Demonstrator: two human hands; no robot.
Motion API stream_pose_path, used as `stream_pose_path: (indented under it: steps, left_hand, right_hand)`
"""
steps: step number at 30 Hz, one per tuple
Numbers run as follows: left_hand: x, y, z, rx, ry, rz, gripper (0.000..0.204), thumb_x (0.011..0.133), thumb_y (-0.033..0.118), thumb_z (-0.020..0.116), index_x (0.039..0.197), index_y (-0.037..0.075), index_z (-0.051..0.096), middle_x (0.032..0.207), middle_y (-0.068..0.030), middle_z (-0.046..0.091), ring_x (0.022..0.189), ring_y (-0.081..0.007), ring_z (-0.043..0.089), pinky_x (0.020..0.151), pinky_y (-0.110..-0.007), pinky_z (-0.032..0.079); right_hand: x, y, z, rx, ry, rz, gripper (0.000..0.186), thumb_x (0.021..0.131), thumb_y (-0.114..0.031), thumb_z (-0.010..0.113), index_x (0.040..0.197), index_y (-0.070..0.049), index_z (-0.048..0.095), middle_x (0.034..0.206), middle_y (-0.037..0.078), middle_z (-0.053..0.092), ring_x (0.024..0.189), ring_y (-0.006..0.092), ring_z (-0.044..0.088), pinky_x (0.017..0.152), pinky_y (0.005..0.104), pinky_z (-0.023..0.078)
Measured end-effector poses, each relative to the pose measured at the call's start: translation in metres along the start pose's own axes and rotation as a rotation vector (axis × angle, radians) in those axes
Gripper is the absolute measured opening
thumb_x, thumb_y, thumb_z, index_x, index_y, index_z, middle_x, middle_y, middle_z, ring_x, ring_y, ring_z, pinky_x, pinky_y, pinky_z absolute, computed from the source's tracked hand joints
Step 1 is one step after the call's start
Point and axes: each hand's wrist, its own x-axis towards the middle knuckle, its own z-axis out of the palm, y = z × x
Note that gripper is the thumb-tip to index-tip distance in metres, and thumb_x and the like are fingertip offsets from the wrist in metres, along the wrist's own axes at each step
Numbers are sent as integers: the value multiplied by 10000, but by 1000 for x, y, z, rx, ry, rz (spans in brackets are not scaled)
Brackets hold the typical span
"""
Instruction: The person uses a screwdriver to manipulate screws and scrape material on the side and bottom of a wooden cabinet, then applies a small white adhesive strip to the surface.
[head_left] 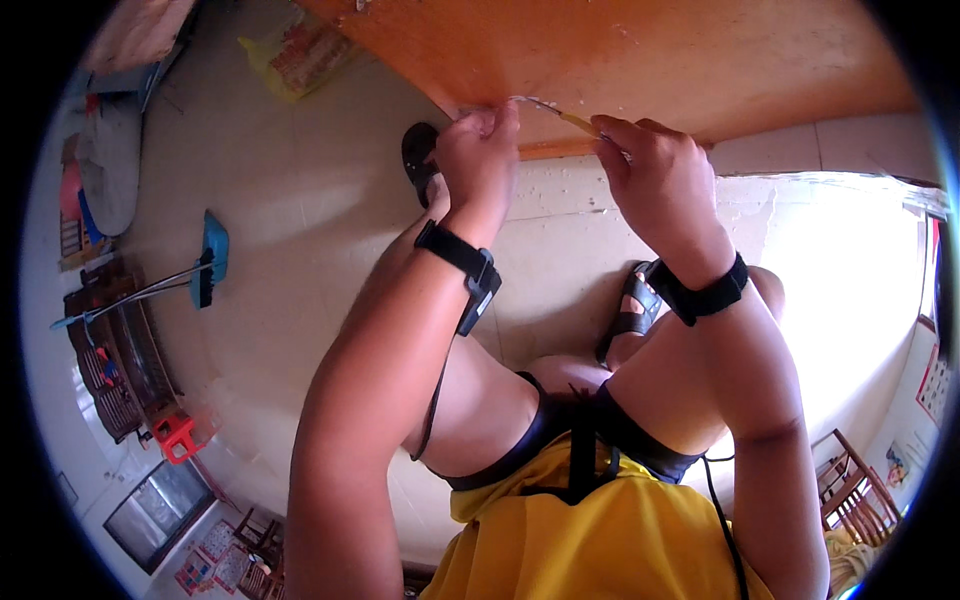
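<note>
My right hand (658,170) is closed round the yellow handle of a thin tool with a slim metal shaft (580,123). The tool points left across the face of an orange-brown wooden panel (630,60). Its tip ends by the fingertips of my left hand (478,150), at the panel's lower left edge. The left fingers are pinched together there, and whatever is between them is too small to make out. Small pale crumbs cling to the wood around the tip. Both wrists wear black straps.
Pale floor tiles (300,200) spread below, with bits of debris near the panel's foot. My sandalled feet stand close to it. Leftward are a blue dustpan (213,250), a wooden bench (130,340), a red stool (175,438) and a yellow bag (285,65). Bright light falls at right.
</note>
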Motion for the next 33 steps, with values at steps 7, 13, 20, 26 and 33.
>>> stream_pose_path:
  steps: [7,13,20,26,33]
  left_hand:
    - [7,-19,-8,19,-56,-119,154,885,186,635,865,37,666,809,-26,682,630,-81,536,569,-235,408]
    - [-5,-12,-40,-94,-234,-380,321,933,406,533,958,102,634,918,-37,675,770,-127,596,680,-297,445]
    - [-32,19,-64,40,-368,-574,384,958,483,486,1036,117,569,874,-29,638,675,-125,609,542,-267,467]
    - [-49,36,-91,242,-266,88,250,898,54,621,1135,15,553,938,-40,649,662,-40,553,459,-174,374]
    - [-53,52,-97,272,-235,277,219,861,-42,629,1075,-59,590,1049,-113,655,858,-103,610,752,-222,505]
  right_hand:
    - [-10,-5,31,302,-175,133,187,907,-199,558,953,-39,645,788,209,654,731,397,640,650,453,513]
    - [-35,-39,83,1103,-287,487,287,999,-221,441,989,36,568,820,150,677,778,238,674,697,363,520]
    - [-16,-77,103,1931,-335,868,215,1001,-163,421,1015,10,547,825,62,583,679,152,555,617,305,497]
    - [-8,-95,97,2112,-296,902,187,998,-176,440,994,-29,554,811,54,585,700,165,574,625,285,481]
    - [8,-94,86,2132,-300,728,236,1007,-218,459,969,-9,563,833,63,613,753,138,595,696,294,514]
